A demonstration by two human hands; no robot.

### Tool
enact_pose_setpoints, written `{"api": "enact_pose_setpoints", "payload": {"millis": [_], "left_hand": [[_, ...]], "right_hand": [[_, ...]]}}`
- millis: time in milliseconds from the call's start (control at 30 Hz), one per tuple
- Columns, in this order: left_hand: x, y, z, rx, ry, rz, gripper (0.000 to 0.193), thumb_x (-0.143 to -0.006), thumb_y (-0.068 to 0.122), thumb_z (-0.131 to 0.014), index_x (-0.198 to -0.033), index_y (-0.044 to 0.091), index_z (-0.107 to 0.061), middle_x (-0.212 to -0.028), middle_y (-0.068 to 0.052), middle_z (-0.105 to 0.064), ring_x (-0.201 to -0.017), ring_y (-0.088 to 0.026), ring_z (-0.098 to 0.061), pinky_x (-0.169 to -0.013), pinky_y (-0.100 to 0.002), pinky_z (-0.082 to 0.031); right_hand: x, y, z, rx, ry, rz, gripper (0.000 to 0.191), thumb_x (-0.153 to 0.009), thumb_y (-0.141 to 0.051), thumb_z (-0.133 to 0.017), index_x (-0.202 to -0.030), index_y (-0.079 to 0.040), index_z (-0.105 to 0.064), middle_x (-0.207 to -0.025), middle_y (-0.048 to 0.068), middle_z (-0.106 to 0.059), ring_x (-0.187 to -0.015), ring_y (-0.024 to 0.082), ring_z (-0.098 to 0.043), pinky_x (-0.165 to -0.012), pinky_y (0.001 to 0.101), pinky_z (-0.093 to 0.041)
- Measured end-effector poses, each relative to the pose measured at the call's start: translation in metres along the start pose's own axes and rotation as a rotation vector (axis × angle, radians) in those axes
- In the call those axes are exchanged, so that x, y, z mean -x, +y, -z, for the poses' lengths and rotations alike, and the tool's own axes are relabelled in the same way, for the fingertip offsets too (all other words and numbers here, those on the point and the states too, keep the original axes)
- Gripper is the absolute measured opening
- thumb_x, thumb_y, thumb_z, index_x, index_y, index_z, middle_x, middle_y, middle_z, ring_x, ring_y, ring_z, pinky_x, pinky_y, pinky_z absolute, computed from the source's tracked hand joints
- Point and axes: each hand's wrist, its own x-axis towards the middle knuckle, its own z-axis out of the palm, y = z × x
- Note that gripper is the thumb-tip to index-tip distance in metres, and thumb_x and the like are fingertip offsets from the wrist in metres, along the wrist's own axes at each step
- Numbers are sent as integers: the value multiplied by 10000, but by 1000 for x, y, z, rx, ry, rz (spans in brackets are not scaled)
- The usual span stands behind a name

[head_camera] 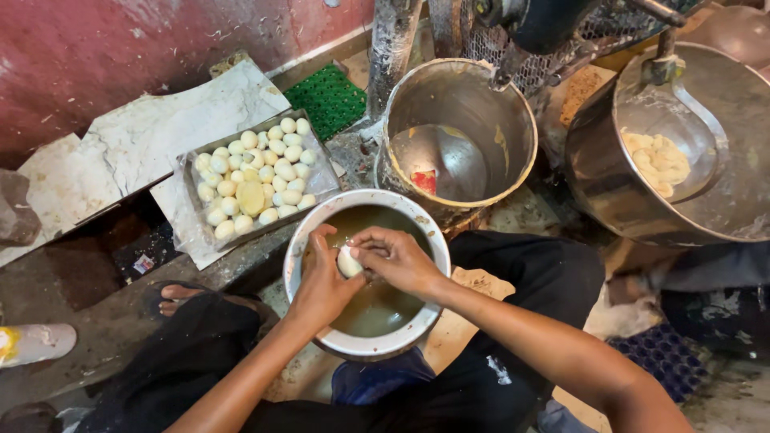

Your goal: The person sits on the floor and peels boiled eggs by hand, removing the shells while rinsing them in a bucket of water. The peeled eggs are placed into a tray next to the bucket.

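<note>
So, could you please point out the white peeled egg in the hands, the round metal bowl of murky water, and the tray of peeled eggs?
white peeled egg (349, 262), head view, its bare side.
round metal bowl (365, 346), head view, near rim.
tray of peeled eggs (322, 178), head view, right edge.

a floor-level food-prep corner, likely a street kitchen. big steel pots (457, 132), tray of peeled eggs (255, 178), grimy concrete floor (88, 313), stained red wall (104, 56).
</note>
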Motion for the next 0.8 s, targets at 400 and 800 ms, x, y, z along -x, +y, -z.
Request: {"api": "enact_pose_setpoints", "payload": {"millis": [400, 800], "left_hand": [[1, -2, 5, 71, -67, 121, 946, -800, 100, -745, -1532, 36, -149, -1390, -349, -438, -1191, -455, -587, -909, -505, -509], [-4, 9, 31, -201, -33, -240, 1015, -788, 191, -792, -1572, 27, -169, -1375, -317, -469, -1195, -524, -540, -945, -554, -487]], "right_hand": [[-30, 15, 1, 13, 77, -181, 293, -979, -249, -694, -1113, 5, -753, -898, 22, -742, -724, 74, -646, -624, 214, -516], [-55, 41, -11, -213, -101, -341, 218, -1034, -233, -602, -1118, -50, -687, -933, -23, -643, -753, 84, -531, -608, 246, -408]]}}
